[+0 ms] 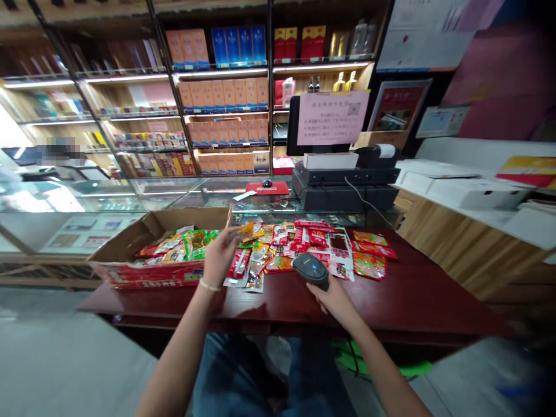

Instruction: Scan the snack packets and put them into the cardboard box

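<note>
The small orange snack packet (247,231) is up in the air, just above the tabletop (403,295) and near the right end of the cardboard box (130,243). The left hand (221,255) pinches the packet by one end with its fingertips. A thin bracelet (208,285) sits on that wrist. The right hand (334,298) is wrapped around the handle of a black barcode scanner (310,267). The scanner's head is just to the right of the packet and a bit lower, over the pile. The pile of snack packets (313,243) lies spread on the dark red tabletop. Most of them are red, and some are orange or silver. The cardboard box is open and has more packets inside, some green and some yellow. Behind the pile stands a black cash register (343,185) with a pink paper sign (332,119) stuck on its screen. A computer mouse sits on a red mouse pad (278,187) on the glass counter beside it. Far back, the shelves (226,98) are full of orange, blue and red boxes.
</note>
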`<act>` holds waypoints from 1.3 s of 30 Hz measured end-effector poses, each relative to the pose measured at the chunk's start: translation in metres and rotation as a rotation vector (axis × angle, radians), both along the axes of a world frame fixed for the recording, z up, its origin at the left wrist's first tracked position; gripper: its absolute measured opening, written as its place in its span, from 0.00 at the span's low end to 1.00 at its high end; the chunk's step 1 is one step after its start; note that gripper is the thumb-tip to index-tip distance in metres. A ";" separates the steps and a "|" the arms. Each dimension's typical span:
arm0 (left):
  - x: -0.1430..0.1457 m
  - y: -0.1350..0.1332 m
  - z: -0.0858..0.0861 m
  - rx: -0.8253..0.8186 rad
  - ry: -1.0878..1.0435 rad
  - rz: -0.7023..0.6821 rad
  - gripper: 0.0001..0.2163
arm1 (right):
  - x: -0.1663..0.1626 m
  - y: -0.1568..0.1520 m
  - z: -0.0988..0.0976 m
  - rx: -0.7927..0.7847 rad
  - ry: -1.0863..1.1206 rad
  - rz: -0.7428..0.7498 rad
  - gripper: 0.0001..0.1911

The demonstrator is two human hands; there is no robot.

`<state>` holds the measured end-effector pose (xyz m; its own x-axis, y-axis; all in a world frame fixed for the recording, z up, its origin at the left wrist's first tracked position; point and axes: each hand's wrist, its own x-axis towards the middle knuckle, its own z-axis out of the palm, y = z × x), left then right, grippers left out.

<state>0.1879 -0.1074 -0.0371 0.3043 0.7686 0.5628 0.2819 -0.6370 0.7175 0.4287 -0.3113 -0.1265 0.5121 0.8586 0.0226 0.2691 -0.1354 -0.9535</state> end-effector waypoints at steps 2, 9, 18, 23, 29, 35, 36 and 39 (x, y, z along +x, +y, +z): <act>-0.035 0.017 0.017 0.156 0.078 0.177 0.14 | -0.005 0.007 0.001 0.025 0.008 0.014 0.31; -0.100 0.074 -0.009 0.193 0.391 0.289 0.24 | -0.032 0.028 0.013 0.003 0.010 0.089 0.26; -0.050 0.011 -0.012 0.377 0.238 0.087 0.14 | -0.038 0.034 0.019 0.030 0.002 0.092 0.23; -0.003 -0.011 -0.046 0.341 0.292 -0.157 0.15 | -0.035 0.034 0.009 0.027 0.020 0.069 0.22; 0.025 0.005 -0.097 0.230 0.554 -0.069 0.19 | -0.033 0.034 0.006 0.026 0.031 0.056 0.19; 0.031 0.003 -0.117 0.168 0.776 0.161 0.20 | -0.031 0.035 0.005 0.054 0.079 0.080 0.20; 0.032 0.002 -0.119 0.175 0.773 0.163 0.20 | -0.030 0.035 0.005 0.056 0.079 0.078 0.19; 0.032 -0.001 -0.123 0.201 0.695 0.097 0.18 | -0.029 0.035 0.003 0.062 0.071 0.071 0.18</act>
